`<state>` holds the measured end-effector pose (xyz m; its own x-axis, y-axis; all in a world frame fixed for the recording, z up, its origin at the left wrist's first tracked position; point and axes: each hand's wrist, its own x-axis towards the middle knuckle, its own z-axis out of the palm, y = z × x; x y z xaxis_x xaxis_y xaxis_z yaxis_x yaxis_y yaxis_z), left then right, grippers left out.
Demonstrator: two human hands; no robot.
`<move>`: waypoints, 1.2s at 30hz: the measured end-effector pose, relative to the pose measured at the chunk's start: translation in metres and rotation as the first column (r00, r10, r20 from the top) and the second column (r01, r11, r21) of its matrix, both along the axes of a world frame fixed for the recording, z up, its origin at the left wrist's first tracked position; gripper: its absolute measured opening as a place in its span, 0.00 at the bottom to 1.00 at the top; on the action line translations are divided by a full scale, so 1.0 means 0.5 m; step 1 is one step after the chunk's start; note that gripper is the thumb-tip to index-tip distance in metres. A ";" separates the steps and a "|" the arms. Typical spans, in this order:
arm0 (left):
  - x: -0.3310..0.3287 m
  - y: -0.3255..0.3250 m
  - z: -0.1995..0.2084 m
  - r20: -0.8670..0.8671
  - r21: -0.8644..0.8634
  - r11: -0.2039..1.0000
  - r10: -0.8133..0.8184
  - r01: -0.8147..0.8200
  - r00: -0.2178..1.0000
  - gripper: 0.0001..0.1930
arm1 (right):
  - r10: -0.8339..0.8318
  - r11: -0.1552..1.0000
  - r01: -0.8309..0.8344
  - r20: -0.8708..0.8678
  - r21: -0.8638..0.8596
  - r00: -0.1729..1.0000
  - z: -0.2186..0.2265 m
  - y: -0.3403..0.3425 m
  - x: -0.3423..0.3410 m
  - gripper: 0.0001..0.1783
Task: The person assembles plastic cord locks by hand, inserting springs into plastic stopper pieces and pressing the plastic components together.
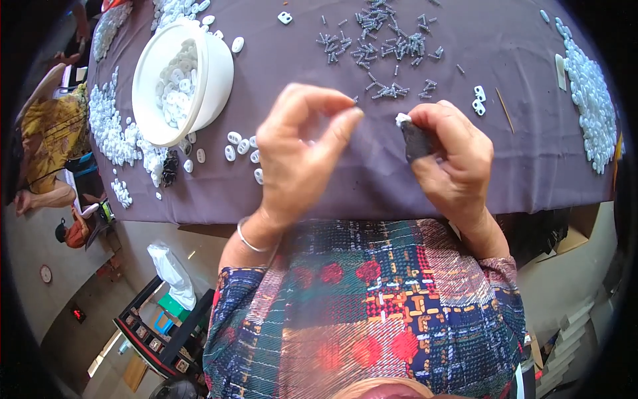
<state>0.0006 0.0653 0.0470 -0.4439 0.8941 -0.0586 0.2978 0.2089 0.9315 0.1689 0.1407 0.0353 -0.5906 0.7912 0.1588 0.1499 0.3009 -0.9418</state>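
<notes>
My left hand (296, 149) is raised over the table, thumb and forefinger brought together in a pinch. Whatever may be between those fingertips is too small to make out. A tiny dark bit shows just beyond them. My right hand (455, 149) is closed on a small white piece (403, 120) at its fingertips. Against the same fingers lies a dark, cloth-like thing (417, 143), partly hidden by the hand. Ahead of both hands many small metal springs (405, 46) are scattered. Two white two-holed pieces (478, 100) lie beyond my right hand.
At the left a tilted white tub (216, 83) holds white oval two-holed pieces, with more ovals (230, 153) near my left wrist. Small whitish parts are heaped left (109, 126) and far right (591, 100). A thin wooden stick (505, 110) lies right. Another person (50, 146) is at far left.
</notes>
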 end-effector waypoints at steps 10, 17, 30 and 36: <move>-0.042 0.088 -0.044 -0.558 -0.078 0.958 -0.272 0.277 0.784 0.08 | -0.035 0.862 -0.237 0.518 0.449 0.855 -0.011 -0.011 -0.014 0.20; -0.041 0.099 -0.048 -0.611 -0.045 0.940 -0.293 0.338 0.735 0.06 | -0.046 0.841 -0.248 0.520 0.482 0.853 -0.025 -0.015 -0.022 0.21; -0.045 0.089 -0.050 -0.571 0.061 0.921 -0.284 0.384 0.771 0.06 | -0.094 0.804 -0.181 0.423 0.566 0.901 -0.038 -0.013 -0.022 0.08; -0.037 0.051 -0.014 0.145 -0.009 0.988 -0.151 0.154 0.978 0.06 | -0.036 0.850 -0.232 0.490 0.474 0.871 -0.032 -0.015 -0.017 0.20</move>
